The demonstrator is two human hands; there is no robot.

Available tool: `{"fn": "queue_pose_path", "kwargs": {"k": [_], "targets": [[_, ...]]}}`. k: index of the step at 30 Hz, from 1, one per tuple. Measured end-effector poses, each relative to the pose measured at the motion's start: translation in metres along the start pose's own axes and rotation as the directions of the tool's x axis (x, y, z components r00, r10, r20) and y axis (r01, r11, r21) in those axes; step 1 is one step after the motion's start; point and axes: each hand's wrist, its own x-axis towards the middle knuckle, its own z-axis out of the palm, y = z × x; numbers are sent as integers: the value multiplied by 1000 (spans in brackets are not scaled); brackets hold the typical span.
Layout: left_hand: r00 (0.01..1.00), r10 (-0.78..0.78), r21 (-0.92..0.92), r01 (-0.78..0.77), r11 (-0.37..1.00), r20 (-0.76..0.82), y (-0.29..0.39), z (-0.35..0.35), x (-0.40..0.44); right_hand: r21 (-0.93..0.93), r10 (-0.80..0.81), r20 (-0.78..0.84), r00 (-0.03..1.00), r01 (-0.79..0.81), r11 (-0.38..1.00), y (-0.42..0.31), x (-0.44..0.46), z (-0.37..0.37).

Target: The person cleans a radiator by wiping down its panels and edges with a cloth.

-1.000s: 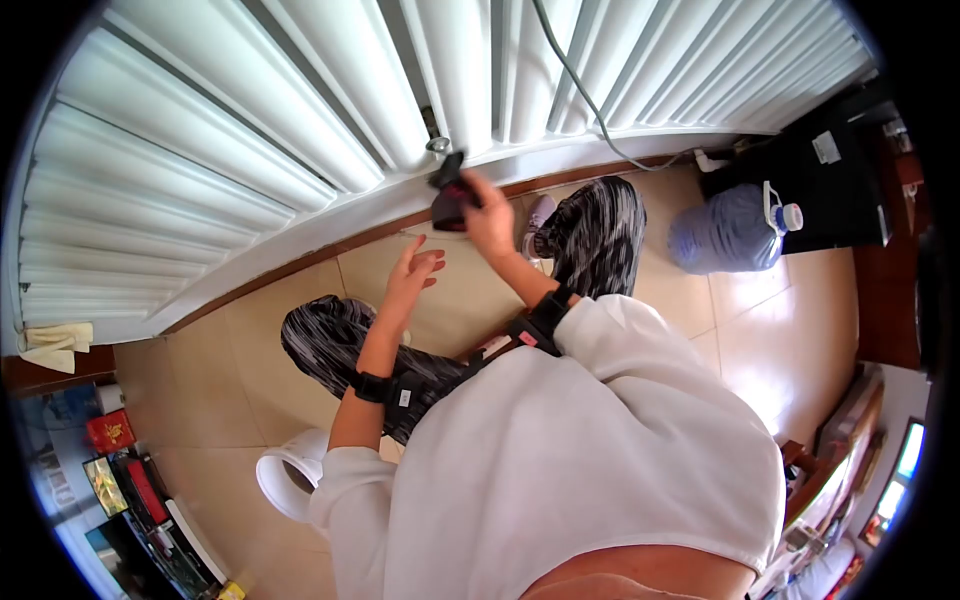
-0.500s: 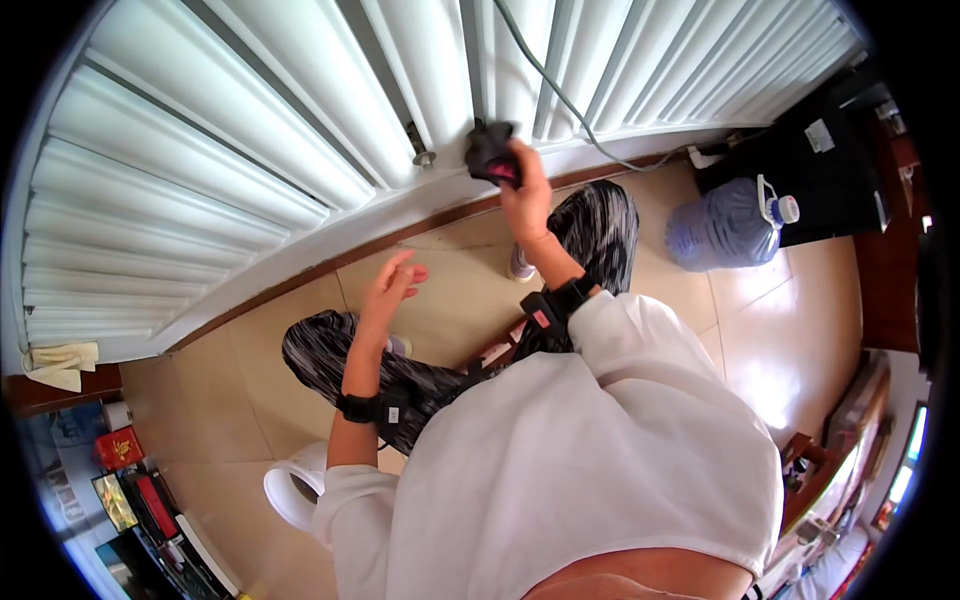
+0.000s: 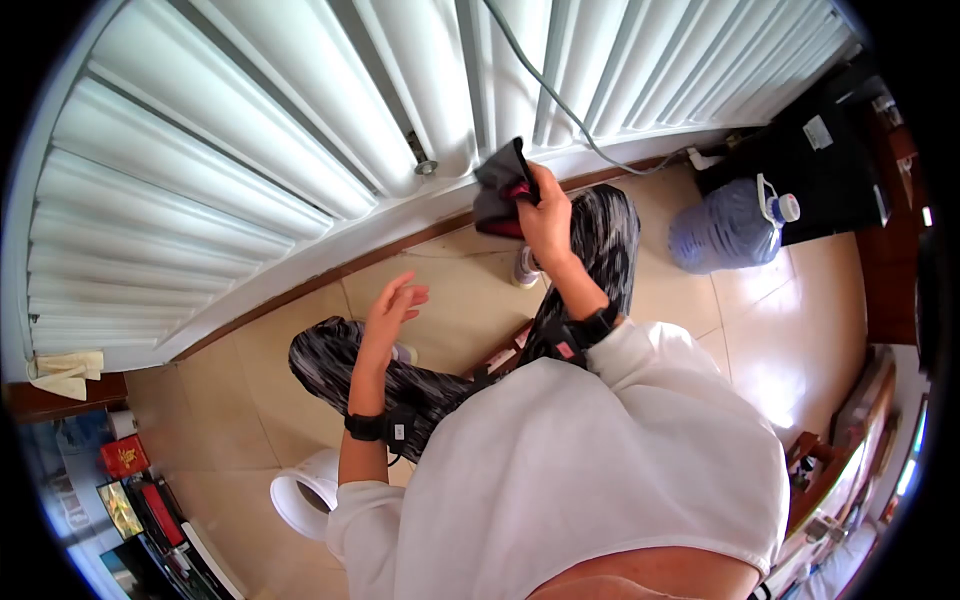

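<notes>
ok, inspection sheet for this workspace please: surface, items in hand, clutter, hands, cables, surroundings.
Surface: tiled floor, glossy, bright reflections at right.
Job's things: dark cloth-like piece with dark red parts, in front of the white ribbed radiator; exact kind unclear.
Clutter: large water bottle on the floor at right; white bin by the left arm.
Hands: right hand grips the piece; left hand empty, fingers slightly bent.
Cables: grey cable crosses the radiator's front, curving toward the floor at right.
Surroundings: pale yellow cloth and red box at far left.
</notes>
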Motion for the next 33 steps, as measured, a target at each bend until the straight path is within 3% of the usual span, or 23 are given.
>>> {"fn": "queue_pose_path", "kwargs": {"k": [3, 5, 6, 7, 8, 9, 10, 11, 13, 15, 17, 19, 21, 23, 26, 28, 29, 32, 33], "targets": [[1000, 7, -3, -7, 1000, 7, 5, 2, 1, -15, -188, -110, 976, 188, 982, 3, 2, 22], [1000, 17, 2, -17, 1000, 14, 13, 5, 3, -131, -89, 276, 957, 129, 983, 17, -4, 32], [1000, 10, 2, -10, 1000, -10, 16, 6, 2, -214, -192, 298, 935, 261, 941, 21, -5, 30], [999, 2, -1, -2, 1000, -40, 18, 6, 0, -219, -189, 292, 938, 257, 941, 19, -4, 24], [999, 3, -1, -3, 1000, -36, 20, 5, -3, -61, 130, 347, 929, -115, 991, 16, -1, 16], [999, 20, 7, -20, 1000, -45, 23, 2, -6, 70, 408, 446, 797, -486, 871, 15, -1, 8], [998, 42, 15, -42, 999, -55, 28, -1, -7, 174, 394, 290, 872, -453, 874, 30, -11, 5], [997, 49, 13, -49, 999, -55, 33, -4, -8, 384, 466, 193, 863, -504, 774, 39, -15, 3], [986, 135, 53, -130, 990, -95, 49, -12, -14, 539, 415, -38, 909, -331, 774, 41, -21, -14], [978, 171, 82, -162, 983, -118, 79, -15, -20, 489, 211, -193, 958, -92, 867, 48, -15, -14], [943, 290, 181, -260, 949, -163, 108, -17, -25, 496, 175, -180, 968, -64, 866, 45, -3, -13], [922, 343, 225, -302, 926, -178, 143, -14, -36, 310, -24, -194, 981, 85, 947, 51, 14, -5], [834, 533, 348, -463, 815, -139, 174, -16, -45, 93, -182, -65, 981, 187, 978, 59, 30, -1], [795, 589, 416, -492, 765, -145, 207, -10, -57, 121, -174, -53, 983, 180, 976, 62, 34, -4], [725, 680, 525, -540, 658, -107, 249, 2, -75, 28, 86, 113, 990, -90, 996, 78, 22, -9], [667, 745, 534, -624, 571, -19, 272, 4, -75, 64, 44, 169, 985, -55, 996, 83, 25, -16], [623, 782, 548, -652, 524, -7, 289, 10, -73, 178, 81, 151, 985, -108, 978, 81, 30, -14], [426, 886, 698, -691, 186, 185, 336, 46, -79, 315, 91, 187, 978, -148, 938, 38, 45, -24], [408, 893, 703, -692, 165, 192, 353, 59, -78, 324, 99, 187, 977, -157, 933, 31, 45, -25]]}}
